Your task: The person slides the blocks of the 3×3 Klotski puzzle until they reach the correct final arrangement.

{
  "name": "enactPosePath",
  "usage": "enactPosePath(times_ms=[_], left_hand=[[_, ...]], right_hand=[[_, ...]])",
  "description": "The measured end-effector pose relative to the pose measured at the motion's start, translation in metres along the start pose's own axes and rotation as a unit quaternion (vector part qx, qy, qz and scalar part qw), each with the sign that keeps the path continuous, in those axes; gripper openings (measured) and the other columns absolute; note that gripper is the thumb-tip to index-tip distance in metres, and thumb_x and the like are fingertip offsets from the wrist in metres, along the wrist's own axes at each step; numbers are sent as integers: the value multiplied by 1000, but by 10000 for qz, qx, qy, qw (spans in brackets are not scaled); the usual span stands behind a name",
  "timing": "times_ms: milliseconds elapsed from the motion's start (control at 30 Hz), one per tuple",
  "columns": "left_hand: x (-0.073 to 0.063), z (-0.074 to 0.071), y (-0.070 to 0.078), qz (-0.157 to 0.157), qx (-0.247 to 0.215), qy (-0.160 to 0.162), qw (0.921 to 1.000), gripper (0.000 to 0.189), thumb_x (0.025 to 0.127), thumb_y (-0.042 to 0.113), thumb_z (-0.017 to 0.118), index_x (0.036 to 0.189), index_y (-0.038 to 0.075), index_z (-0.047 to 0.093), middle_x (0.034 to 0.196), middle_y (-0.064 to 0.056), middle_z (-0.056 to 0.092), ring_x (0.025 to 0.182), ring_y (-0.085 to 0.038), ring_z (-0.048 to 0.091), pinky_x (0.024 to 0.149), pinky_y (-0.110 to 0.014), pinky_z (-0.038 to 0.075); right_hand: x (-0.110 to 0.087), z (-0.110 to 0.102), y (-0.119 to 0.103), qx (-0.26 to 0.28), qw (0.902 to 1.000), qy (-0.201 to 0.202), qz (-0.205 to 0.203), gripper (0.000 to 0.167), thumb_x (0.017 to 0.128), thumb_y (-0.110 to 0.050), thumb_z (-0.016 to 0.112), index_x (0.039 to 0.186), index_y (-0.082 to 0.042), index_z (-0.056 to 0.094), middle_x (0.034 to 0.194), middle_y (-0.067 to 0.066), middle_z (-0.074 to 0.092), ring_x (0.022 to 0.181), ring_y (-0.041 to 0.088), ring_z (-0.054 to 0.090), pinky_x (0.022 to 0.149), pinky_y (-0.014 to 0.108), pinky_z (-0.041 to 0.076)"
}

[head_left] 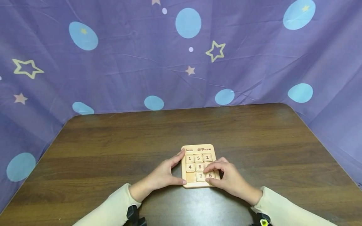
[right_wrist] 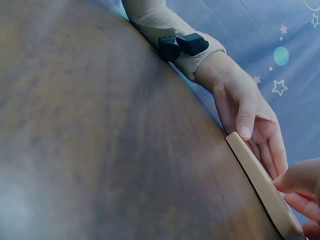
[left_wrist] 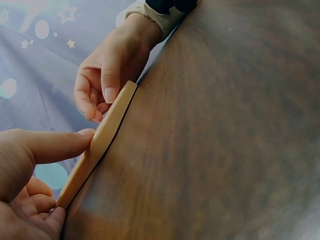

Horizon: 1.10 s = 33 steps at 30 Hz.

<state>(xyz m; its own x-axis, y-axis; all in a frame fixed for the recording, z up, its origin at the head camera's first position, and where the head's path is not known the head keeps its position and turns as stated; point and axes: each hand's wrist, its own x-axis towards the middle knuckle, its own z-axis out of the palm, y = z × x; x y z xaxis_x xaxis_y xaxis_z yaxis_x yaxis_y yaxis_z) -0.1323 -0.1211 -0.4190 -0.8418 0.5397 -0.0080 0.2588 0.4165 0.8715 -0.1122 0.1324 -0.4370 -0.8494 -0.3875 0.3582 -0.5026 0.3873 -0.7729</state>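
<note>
A pale wooden sliding number puzzle (head_left: 190, 178) lies flat on the table. Its visible tiles read 1, 5, 2 on top, 4 and 8 in the middle row, and 7 (head_left: 200, 176) and 6 below. The bottom-left slot is vacant. My left hand (head_left: 165, 174) grips the board's left side, thumb at the lower corner and fingers near the upper one. Over the right columns, my right hand (head_left: 230, 177) has loosely bent fingers, with index finger and thumb at the left side of the 6 tile (head_left: 210, 176). It partly hides the middle row's right tile.
The brown wood-grain table (head_left: 113, 141) spreads around the board. Behind it hangs a purple cloth (head_left: 127, 62) with stars and blue dots. Black devices (right_wrist: 182, 46) are strapped at the wrists over light sleeves.
</note>
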Motion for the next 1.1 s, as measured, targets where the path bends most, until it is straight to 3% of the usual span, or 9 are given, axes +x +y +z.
enactPosePath(times_ms=[200, 733, 1100], left_hand=[[0, 0, 0, -8, -88, -21, 10000, 97, 67, 8, 82, 145, -5, 26, 153, -15, 22, 141, -25, 20, 113, -27, 15], [0, -2, 1, 0, -131, -81, 9999, 98, 67, 8, 82, 145, -4, 25, 153, -15, 21, 141, -26, 20, 111, -20, 13], [0, -1, 4, -34, -150, -78, 9999, 99, 67, 8, 82, 146, -4, 24, 153, -16, 20, 141, -27, 19, 113, -27, 12]], right_hand=[[-1, 0, 0, -89, 9998, 174, -94, 26, 66, -8, 82, 88, -19, 72, 90, -7, 68, 81, 11, 51, 69, 23, 45], [1, 2, -2, -237, 9995, 96, 186, 27, 65, -5, 79, 84, -23, 71, 87, -14, 66, 79, 7, 48, 67, 22, 43], [1, 4, -2, -328, 9992, 230, 79, 25, 65, -6, 79, 84, -21, 72, 85, -13, 65, 78, 7, 49, 67, 23, 43]])
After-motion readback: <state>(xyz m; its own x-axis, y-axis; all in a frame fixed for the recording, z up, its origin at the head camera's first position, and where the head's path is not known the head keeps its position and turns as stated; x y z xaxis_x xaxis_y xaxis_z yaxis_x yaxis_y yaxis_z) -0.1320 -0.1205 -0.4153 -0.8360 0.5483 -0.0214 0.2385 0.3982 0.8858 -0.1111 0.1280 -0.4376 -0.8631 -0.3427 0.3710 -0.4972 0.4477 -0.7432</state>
